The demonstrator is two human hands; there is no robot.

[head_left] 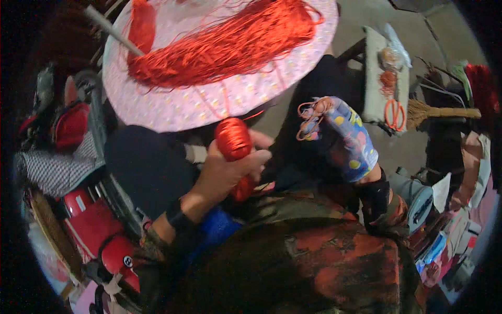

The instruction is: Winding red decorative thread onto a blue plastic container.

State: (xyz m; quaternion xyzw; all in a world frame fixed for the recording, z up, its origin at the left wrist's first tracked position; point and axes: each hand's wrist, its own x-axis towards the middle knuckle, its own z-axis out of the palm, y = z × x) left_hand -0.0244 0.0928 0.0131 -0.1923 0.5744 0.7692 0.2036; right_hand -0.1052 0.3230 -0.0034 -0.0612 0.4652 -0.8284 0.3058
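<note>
Fingers of the left hand (222,170) were curled round a bundle of glossy red thread (233,138), gripping it about its middle, so that its rounded top stood above the hand and its lower end showed beneath. The bundle was just below the near edge of a round counter (157,112) covered in pink patterned cloth. Red strands (226,99) ran from the top of the bundle up over that edge toward a large, loose red skein (225,49), which lay across the counter. A pale rod (112,30) slanted out past the counter's left side, its inner end at the skein.

Well to the right, the right hand (348,138) was inside a blue patterned cover (361,152) with thin orange loops (308,112) at its tip; whether its fingers were spread or pressed together, I could not tell. Beyond it, a narrow stool (375,97) bore orange-handled scissors (395,115) and a clear plastic bag (398,49), with a straw broom (426,111) just beside it.
</note>
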